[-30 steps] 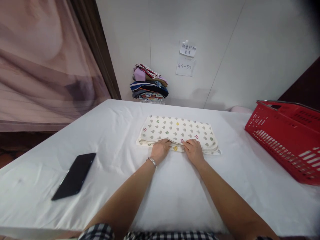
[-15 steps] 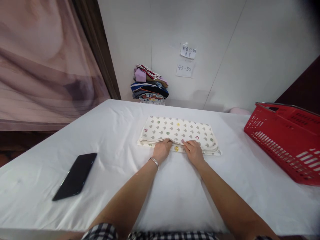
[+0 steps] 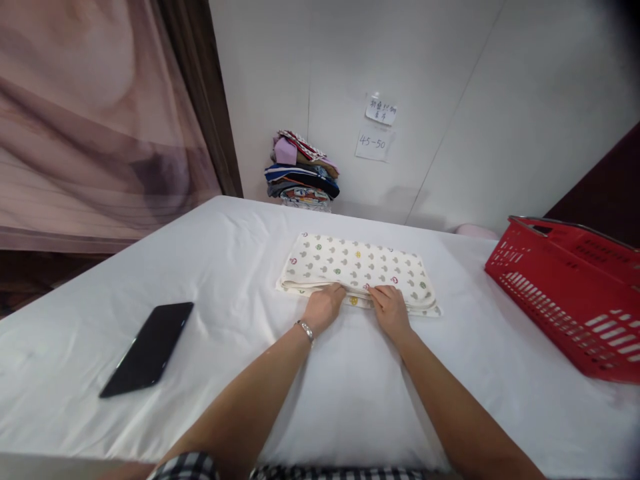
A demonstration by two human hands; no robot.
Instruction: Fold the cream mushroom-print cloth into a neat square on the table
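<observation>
A folded cream cloth (image 3: 357, 265) printed with small grey, red, green and yellow mushrooms lies flat in layers on the white-covered table (image 3: 240, 267). At the middle of its near edge, my left hand (image 3: 324, 307) has its fingers closed on the upper layers, the fingertips partly tucked into the fold. Just to the right, my right hand (image 3: 390, 308) pinches the same edge between thumb and fingers. A strip of the bottom layer shows below the upper ones. A silver bracelet (image 3: 306, 330) circles my left wrist.
On the left of the table lies a black phone-like slab (image 3: 149, 348). A red plastic basket (image 3: 565, 293) stands at the right. Beyond the far edge is a stack of folded cloths (image 3: 303, 170) against the wall, with handwritten paper signs (image 3: 374, 144). A pink curtain (image 3: 90, 120) hangs at left.
The view has tilted slightly. Both hands keep hold of the cloth's near edge, and the edge by my left hand seems a little lower and flatter.
</observation>
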